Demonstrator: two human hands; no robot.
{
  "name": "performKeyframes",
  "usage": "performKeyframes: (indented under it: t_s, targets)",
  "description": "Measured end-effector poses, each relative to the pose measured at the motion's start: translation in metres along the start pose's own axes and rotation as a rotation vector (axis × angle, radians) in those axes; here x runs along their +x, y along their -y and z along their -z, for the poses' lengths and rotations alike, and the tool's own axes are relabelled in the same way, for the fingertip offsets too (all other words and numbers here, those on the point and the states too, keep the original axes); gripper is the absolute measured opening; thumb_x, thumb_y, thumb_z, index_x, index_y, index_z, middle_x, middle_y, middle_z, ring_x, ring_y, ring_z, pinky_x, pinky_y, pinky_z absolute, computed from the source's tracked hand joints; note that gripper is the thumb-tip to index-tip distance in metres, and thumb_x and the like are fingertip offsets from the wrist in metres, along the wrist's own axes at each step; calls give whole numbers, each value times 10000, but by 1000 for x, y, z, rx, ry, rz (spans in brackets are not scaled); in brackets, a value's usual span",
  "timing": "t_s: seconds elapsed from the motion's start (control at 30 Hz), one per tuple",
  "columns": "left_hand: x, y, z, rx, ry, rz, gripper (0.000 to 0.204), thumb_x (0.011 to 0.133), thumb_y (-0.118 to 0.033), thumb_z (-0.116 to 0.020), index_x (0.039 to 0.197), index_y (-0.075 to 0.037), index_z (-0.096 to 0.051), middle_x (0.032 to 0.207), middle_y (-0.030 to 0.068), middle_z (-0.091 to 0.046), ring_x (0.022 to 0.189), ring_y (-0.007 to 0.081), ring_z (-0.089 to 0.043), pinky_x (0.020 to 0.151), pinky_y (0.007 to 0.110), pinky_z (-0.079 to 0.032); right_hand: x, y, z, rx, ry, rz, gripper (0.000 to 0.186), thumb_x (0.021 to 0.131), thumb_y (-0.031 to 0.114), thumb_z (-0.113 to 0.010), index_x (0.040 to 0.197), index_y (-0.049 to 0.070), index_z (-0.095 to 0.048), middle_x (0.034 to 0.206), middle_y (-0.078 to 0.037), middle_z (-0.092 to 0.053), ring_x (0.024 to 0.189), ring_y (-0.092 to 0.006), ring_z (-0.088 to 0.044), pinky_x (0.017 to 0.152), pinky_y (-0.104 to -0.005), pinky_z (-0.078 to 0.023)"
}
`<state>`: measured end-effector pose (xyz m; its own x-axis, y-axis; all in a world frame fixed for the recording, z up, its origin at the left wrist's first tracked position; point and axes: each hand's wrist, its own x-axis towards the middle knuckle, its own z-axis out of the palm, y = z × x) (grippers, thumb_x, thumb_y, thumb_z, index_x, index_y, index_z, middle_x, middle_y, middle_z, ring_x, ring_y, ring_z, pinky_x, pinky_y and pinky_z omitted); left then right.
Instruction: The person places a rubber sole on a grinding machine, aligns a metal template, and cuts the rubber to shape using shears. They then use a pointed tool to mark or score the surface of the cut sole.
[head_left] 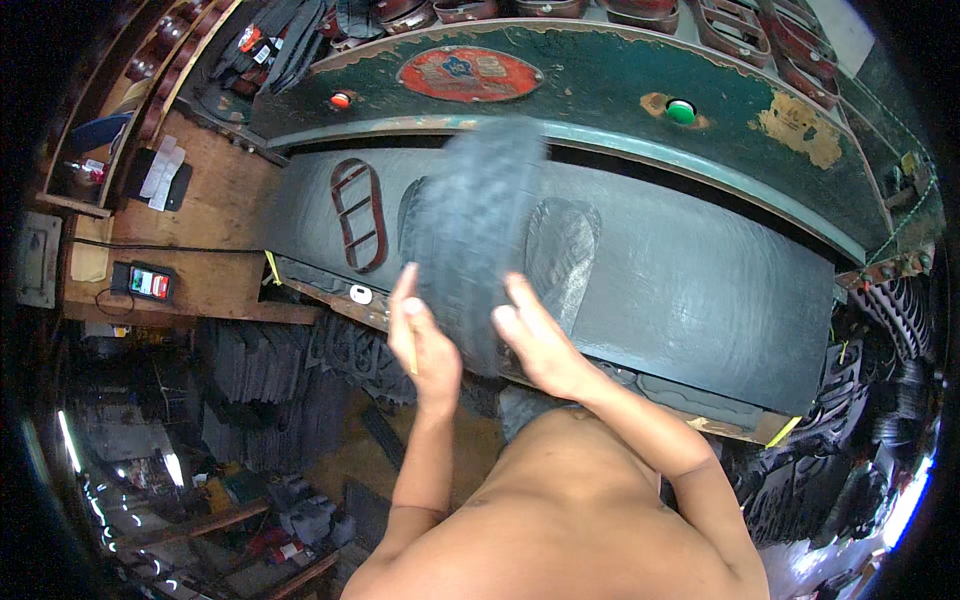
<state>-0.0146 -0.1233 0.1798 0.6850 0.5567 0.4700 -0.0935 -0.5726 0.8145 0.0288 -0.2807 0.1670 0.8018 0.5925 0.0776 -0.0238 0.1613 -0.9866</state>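
Between my two hands is a dark grey rubber-like sheet (470,230), smeared by motion, so I cannot tell if it is one sheet or a stack. My left hand (428,350) presses its left edge with the fingers pointing up. A thin yellowish stick (412,352) shows at that palm. From the other side my right hand (540,345) grips the right edge. On the grey press bed, left of the sheet, lies a reddish-brown sole-shaped cutting die (358,215) with crossbars. Right of the sheet is a dark sole-shaped piece (565,255).
Behind the bed (700,270) runs a worn green machine beam (590,90) with a green button (681,111) and a red one (341,100). More dies (735,30) sit on top. A phone (150,283) lies on the wooden side table (220,190). Dark sheets (255,370) are piled below.
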Motion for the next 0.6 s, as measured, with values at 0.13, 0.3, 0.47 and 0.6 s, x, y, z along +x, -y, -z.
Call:
performKeyframes:
  t_s: [0.13,0.3,0.47,0.6]
  targets:
    - [38,60,30,422,73,-105,348,1074,-139,-460,1321,59,-605,1207,247,-639,1141,379,-601,1034,433,-441,12,-43,-13,-952,-198,-235,859,942,525,-633,1590,61,-313,1622,-396,-115,1512,-544,-161,1193,-680,-165]
    - [30,111,29,532,188,-53,309,1037,-85,-495,1311,-17,-621,1132,226,-600,1078,397,-566,963,460,-440,14,-89,-6,-1308,-191,-353,957,839,524,-727,1593,94,-323,1656,-336,-72,1522,-519,-146,1112,-780,-202]
    - [30,105,28,579,16,-113,318,1067,-117,-447,1309,5,-612,1151,226,-589,1074,371,-571,975,449,-444,13,-92,-3,-1281,-169,-381,921,743,379,-818,1525,113,-412,1665,-313,-42,1521,-495,-159,1103,-766,-251]
    - [32,75,25,143,-107,93,354,1103,-159,-380,1340,13,-579,1131,138,-573,1011,225,-559,931,355,-457,9,-90,6,-1342,-140,-384,783,677,295,-851,1368,147,-516,1668,-292,-76,1501,-470,-217,1070,-759,-293]
